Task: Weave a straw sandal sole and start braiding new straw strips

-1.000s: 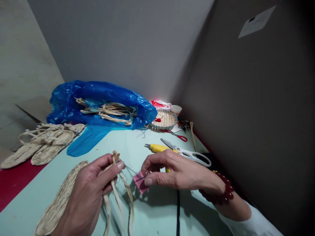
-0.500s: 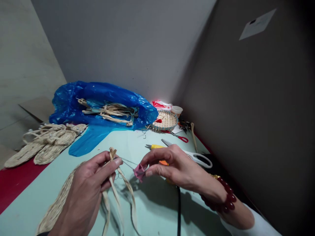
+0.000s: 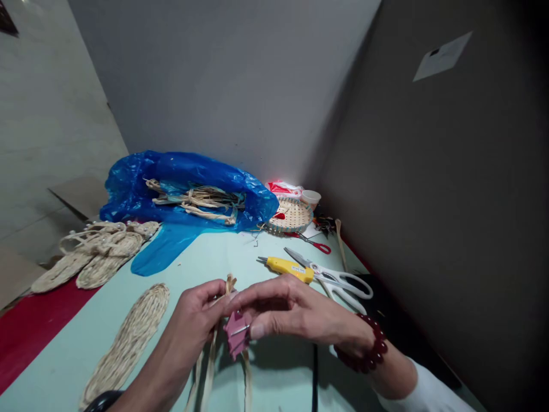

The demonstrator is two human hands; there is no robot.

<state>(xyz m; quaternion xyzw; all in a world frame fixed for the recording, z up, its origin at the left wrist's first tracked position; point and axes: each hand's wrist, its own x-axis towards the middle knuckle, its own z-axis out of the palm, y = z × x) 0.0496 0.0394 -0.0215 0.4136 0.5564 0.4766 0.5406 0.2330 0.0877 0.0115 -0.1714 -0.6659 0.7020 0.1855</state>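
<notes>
Pale flat fibre strips are pinched in my left hand, their knotted top poking up above the fingers and their ends hanging down. My right hand is closed on a small pink piece wound with thin thread, held right beside the left fingertips. The two hands touch or nearly touch. A woven straw sole lies on the pale green table, left of my left hand.
Beyond my hands lie a yellow glue gun, white scissors and red-handled scissors. Farther back are a blue bag of fibre, a woven basket and a cup. Straw sandals sit at left.
My hands have come together, the right one bringing the pink piece up to the left fingers. The stretched thread between them no longer shows. The view has shifted slightly, uncovering more sole and glue gun.
</notes>
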